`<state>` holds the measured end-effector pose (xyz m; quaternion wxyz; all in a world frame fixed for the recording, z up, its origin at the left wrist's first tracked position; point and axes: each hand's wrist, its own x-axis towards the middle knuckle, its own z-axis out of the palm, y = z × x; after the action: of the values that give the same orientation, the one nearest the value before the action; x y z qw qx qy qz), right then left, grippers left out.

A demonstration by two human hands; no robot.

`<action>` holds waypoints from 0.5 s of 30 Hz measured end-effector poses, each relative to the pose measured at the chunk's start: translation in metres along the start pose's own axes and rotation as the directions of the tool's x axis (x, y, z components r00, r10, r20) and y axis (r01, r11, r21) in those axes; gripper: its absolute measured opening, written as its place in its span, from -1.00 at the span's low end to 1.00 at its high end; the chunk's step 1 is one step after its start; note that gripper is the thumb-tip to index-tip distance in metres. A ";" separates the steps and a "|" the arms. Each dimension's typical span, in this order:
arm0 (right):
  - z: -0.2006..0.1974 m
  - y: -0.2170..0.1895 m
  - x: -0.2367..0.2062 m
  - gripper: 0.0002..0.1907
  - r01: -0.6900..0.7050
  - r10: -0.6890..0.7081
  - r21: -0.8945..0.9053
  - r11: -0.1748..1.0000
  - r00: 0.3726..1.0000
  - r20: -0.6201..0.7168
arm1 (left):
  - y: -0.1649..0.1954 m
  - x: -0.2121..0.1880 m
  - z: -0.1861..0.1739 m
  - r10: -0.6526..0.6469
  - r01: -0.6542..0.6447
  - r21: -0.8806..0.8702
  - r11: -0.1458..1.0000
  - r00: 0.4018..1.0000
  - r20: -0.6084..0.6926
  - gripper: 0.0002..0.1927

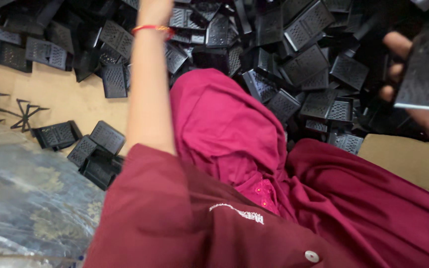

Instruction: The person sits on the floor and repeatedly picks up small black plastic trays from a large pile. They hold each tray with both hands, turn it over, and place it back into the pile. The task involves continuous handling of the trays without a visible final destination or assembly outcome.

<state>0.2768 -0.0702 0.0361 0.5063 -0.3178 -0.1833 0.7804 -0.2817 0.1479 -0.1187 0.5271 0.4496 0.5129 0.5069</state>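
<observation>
Fingers [395,67] of the right hand [423,99] are clamping a black perforated plastic tray [425,69] above the floor [70,99]; the left hand [155,10] is reaching into the tray pile [294,64], grip unclear.

A tan floor [60,97] carries everything; a big heap of black perforated plastic trays [294,64] covers its far part; a few loose trays [98,144] lie nearer left; two black star-shaped pieces [11,111] sit at the left edge; a blue-grey patterned cloth [31,198] lies lower left.
</observation>
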 end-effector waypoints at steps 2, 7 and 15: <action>0.019 0.012 0.003 -0.50 -0.055 0.042 0.106 0.993 0.991 0.123 | 0.001 -0.003 -0.064 0.068 -0.064 0.184 0.981 0.998 -0.017 -0.74; 0.041 0.032 0.020 -0.48 -0.211 0.149 0.360 0.909 0.970 0.193 | -0.036 -0.095 -0.155 -0.036 0.128 0.644 0.754 0.987 -0.154 -0.48; 0.018 0.040 0.020 -0.28 -0.135 0.160 -0.348 0.928 0.986 0.044 | -0.039 -0.112 -0.109 -0.217 0.490 0.774 0.400 0.871 -0.440 -0.08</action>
<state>0.2316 -0.0679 0.0187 0.3760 -0.3861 -0.3101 0.7832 -0.3826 0.0283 -0.1553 0.2478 0.4582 0.8467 0.1081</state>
